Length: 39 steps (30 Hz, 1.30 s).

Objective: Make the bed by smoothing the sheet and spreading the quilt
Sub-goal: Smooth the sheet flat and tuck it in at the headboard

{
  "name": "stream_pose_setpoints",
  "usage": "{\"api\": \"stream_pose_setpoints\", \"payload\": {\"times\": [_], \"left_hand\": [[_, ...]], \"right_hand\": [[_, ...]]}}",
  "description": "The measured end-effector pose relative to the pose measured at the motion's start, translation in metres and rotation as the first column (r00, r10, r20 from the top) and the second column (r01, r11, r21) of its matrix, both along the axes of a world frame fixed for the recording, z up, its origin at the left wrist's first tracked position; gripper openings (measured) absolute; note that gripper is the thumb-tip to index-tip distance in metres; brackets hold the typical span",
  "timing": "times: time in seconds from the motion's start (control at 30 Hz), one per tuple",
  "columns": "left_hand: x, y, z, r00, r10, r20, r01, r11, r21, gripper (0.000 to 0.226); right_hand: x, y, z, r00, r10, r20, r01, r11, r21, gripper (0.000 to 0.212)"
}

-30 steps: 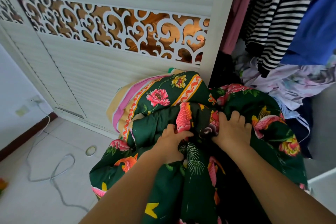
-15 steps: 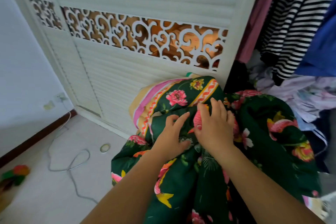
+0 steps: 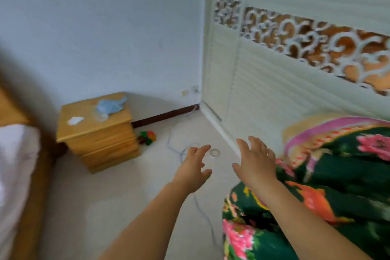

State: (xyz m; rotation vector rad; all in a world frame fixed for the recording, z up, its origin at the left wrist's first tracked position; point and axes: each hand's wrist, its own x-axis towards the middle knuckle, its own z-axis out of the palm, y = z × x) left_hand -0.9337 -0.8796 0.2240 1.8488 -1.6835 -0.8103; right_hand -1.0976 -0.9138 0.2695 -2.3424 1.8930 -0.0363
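Both hands are held out in front over the floor (image 3: 109, 207) with nothing in them. The left hand (image 3: 195, 170) has its fingers spread and loosely bent, palm facing down. The right hand (image 3: 256, 163) is also spread, fingers fairly straight, its wrist and forearm lying across the near edge of the quilt (image 3: 329, 186); the picture is too blurred to say whether the palm touches the cloth.

The quilt, dark green with pink and orange flowers and a pink and yellow border, is bunched in a heap at the right, against the foot of the white wardrobe door (image 3: 295, 91) with its carved panel. It is not on the bed.

The bed (image 3: 16, 164) shows only at the left edge: a white sheet over a wooden frame. Just beside it, against the wall, stands a wooden nightstand (image 3: 99, 135) with a blue cloth (image 3: 110, 106) and a small white scrap (image 3: 75, 120) on its top. On the floor between nightstand and wardrobe lie a small colourful toy (image 3: 147, 137), a thin white cable (image 3: 179, 150) and a small ring (image 3: 214, 152) just beyond the left fingertips.
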Motion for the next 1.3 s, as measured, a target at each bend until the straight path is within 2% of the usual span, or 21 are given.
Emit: {"api": "stream_pose_setpoints", "payload": {"times": [0.13, 0.27, 0.5, 0.7, 0.77, 1.0, 1.17, 1.3], "left_hand": [[0.102, 0.045, -0.005, 0.978, 0.209, 0.010, -0.209, 0.974, 0.083, 0.060], [0.194, 0.098, -0.012, 0.924, 0.381, 0.001, -0.379, 0.918, 0.121, 0.060], [0.299, 0.184, -0.023, 0.853, 0.520, 0.041, -0.515, 0.826, 0.228, 0.058], [0.355, 0.240, -0.022, 0.761, 0.644, 0.080, -0.642, 0.729, 0.238, 0.060], [0.375, 0.258, -0.019, 0.702, 0.707, 0.081, -0.704, 0.673, 0.225, 0.059], [0.429, 0.275, -0.015, 0.594, 0.801, 0.069, -0.791, 0.567, 0.230, 0.058], [0.481, 0.252, -0.025, 0.544, 0.837, 0.066, -0.819, 0.512, 0.258, 0.055], [0.531, 0.218, -0.035, 0.469, 0.881, 0.059, -0.855, 0.436, 0.282, 0.054]], "right_hand": [[0.111, 0.012, -0.012, 0.981, 0.193, -0.004, -0.193, 0.980, 0.040, 0.061], [0.221, 0.038, -0.021, 0.923, 0.385, 0.004, -0.385, 0.921, 0.066, 0.058], [0.343, 0.082, -0.026, 0.817, 0.576, -0.023, -0.570, 0.813, 0.119, 0.057], [0.418, 0.119, -0.024, 0.701, 0.713, -0.013, -0.707, 0.696, 0.125, 0.055], [0.451, 0.130, -0.023, 0.638, 0.770, -0.006, -0.765, 0.635, 0.110, 0.056], [0.533, 0.138, -0.022, 0.550, 0.835, 0.024, -0.829, 0.542, 0.137, 0.059], [0.597, 0.111, -0.037, 0.492, 0.870, 0.015, -0.856, 0.481, 0.188, 0.058], [0.655, 0.071, -0.047, 0.437, 0.899, 0.007, -0.879, 0.426, 0.216, 0.058]]}}
